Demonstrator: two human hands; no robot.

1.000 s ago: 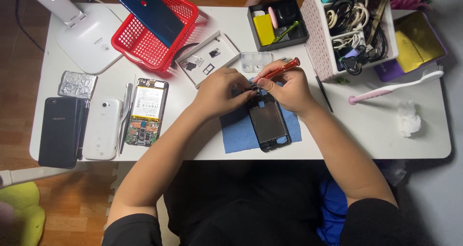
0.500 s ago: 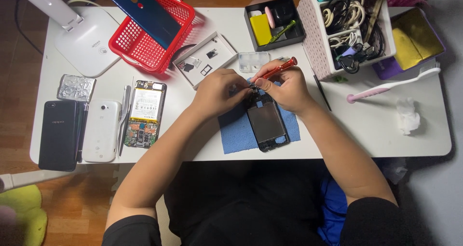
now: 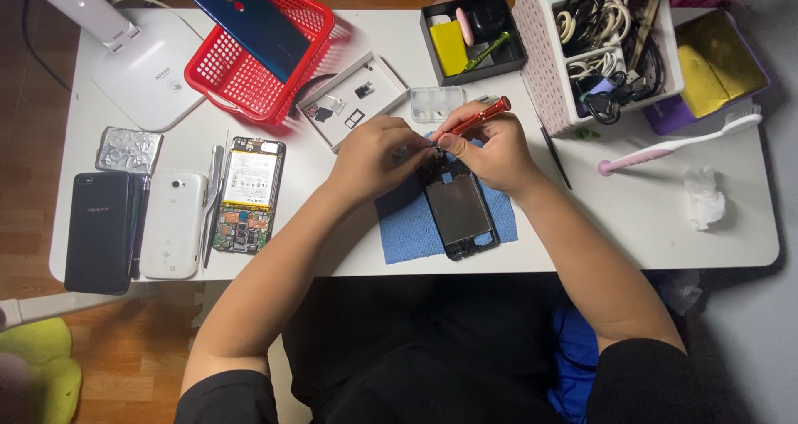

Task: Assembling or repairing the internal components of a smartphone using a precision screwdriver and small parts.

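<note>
Hands meet over the top end of a dark phone frame (image 3: 460,212) lying on a blue cloth (image 3: 407,224) at the table's (image 3: 632,216) near edge.

Your right hand (image 3: 490,150) is closed around a red screwdriver (image 3: 474,118), fingers pressed together on its shaft, the handle slanting up and away to the right and the tip down at the frame's top edge. Your left hand (image 3: 374,154) is curled, fingertips drawn together against the same end of the frame; whether it pinches a small part there, you cannot tell. Both forearms come in from the near side and angle toward each other, wrists low over the cloth. To the left lie an opened phone (image 3: 248,193) with its board showing, a white phone (image 3: 172,223) and a black phone (image 3: 100,231), well apart from your hands.
</note>
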